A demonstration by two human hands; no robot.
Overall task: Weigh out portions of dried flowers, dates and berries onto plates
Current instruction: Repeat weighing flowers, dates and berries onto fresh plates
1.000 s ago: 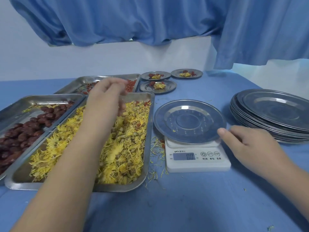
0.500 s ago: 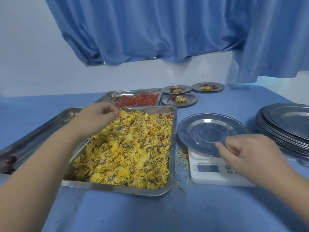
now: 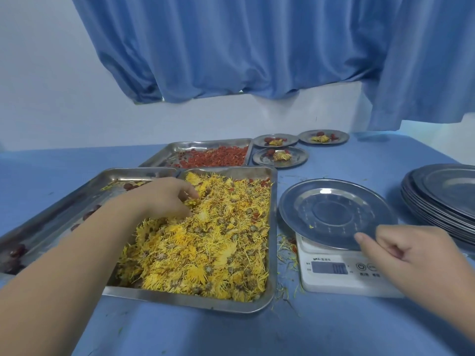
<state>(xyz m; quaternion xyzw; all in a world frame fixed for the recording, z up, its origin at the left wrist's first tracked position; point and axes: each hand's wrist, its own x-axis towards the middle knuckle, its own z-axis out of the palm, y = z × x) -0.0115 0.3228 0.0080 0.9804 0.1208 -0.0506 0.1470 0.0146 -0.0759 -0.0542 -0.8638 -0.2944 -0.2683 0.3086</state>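
Curtain: a blue curtain hung over the white wall behind the counter.
Counter: the counter was covered in blue, with loose petals scattered by the scale.
Flower tray: the steel flower tray sat nearest me, heaped with yellow dried flowers.
Date tray: the date tray lay touching the flower tray's left side, with a few dark dates showing in it.
Berry tray: the berry tray stood just behind the other two, holding red berries.
Plate stack: a stack of plates stood at the far right, near the scale.
Weighing plate: the weighing plate rested on the scale, with only a stray petal on it.
Scale: the white scale stood just right of the flower tray; I couldn't read its display.
Left hand: the left hand was down in the far left part of the flower tray, its grip closed narrow round a tuft of dried flowers, with its fingertips buried among them.
Right hand: the right hand pinched the weighing plate's near right rim, its grip narrow with the thumb on top and the fingers curled.
Filled plates: three filled plates sat at the back, right of the berry tray, well apart from both hands.
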